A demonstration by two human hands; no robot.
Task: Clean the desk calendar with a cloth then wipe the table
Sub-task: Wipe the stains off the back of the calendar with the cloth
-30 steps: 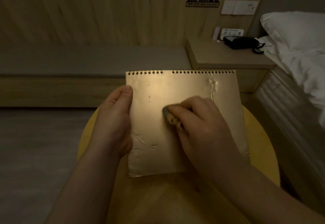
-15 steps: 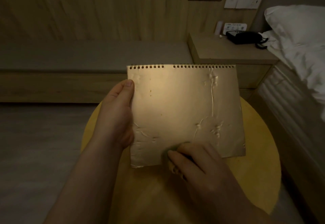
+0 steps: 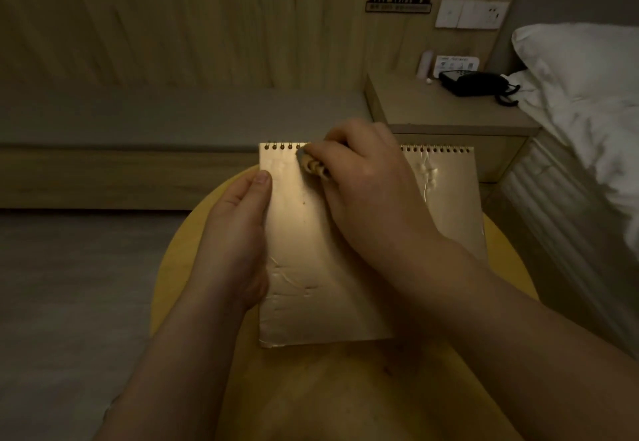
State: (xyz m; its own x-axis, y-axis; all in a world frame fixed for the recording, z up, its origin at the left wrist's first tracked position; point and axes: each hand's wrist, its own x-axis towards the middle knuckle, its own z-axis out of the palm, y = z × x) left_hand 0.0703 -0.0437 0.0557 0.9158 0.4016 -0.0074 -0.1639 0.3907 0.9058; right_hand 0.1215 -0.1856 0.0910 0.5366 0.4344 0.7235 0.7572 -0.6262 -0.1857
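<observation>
Dim, warm-tinted view; soft glare on the calendar (image 3: 311,240), edges bowed.

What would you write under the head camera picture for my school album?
Left hand steadies a spiral-bound desk calendar over a round table while the right hand rubs a cloth near its top.

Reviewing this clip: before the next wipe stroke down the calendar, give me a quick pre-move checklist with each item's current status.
1. Left hand grips the desk calendar by its left edge: ok.
2. Right hand holds the cloth against the sheet: ok.
3. Cloth placed at the top, by the spiral binding: ok.
4. Raised marks on the upper right wiped away: not ok.
5. Calendar's lower edge resting on the round table: cannot tell.
6. Table wiped: not ok, not yet begun.
</observation>
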